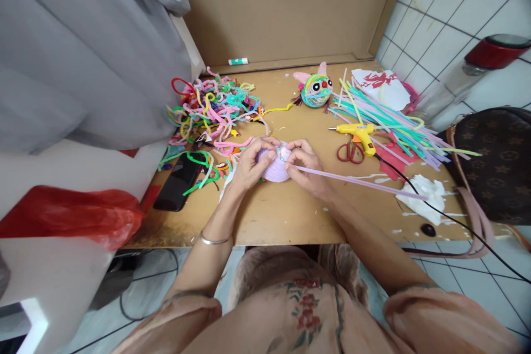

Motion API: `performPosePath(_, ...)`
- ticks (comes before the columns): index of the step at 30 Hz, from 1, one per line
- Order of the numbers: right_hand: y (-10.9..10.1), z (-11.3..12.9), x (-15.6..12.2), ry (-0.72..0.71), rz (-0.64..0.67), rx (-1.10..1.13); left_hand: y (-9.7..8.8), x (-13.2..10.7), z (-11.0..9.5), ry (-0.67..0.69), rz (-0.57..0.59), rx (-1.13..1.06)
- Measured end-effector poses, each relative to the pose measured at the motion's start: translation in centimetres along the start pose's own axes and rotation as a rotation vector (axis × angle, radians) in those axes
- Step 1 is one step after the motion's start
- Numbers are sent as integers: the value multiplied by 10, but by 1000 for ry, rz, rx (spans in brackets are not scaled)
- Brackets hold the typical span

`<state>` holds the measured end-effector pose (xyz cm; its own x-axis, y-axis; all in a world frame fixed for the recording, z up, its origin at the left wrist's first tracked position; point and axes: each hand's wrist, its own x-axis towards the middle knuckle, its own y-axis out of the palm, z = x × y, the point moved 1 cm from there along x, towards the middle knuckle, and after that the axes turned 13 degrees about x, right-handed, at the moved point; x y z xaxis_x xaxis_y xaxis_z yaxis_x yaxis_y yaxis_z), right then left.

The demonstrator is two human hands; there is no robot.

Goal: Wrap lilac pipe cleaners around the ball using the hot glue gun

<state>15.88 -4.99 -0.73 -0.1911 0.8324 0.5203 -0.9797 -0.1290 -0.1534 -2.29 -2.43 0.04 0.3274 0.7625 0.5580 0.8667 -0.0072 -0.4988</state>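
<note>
My left hand (249, 166) is closed round the left side of a small lilac ball wound from pipe cleaner (275, 170), held over the wooden table (282, 215). My right hand (307, 168) pinches a long lilac pipe cleaner (365, 181) against the ball's right side; its free end trails off to the right. Both hands press on the ball's top, where a pale patch shows.
A tangle of coloured pipe cleaners (215, 108) lies left, a phone (178, 182) beside it. A finished ball figure with eyes (316, 89), straight pipe cleaners (390, 121), a yellow glue gun (360, 134), red scissors (350, 152), a brown bag (498, 166) sit right.
</note>
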Motion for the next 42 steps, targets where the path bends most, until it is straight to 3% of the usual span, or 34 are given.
performPosePath(9,0,0,0,-2,-1,2,-1,-1,-2,-40,14,-8)
performPosePath(29,1,0,0,-23,-16,2,1,-1,0,24,-3,14)
performPosePath(42,0,-1,0,-23,-13,-7,3,-2,1,-33,-5,7)
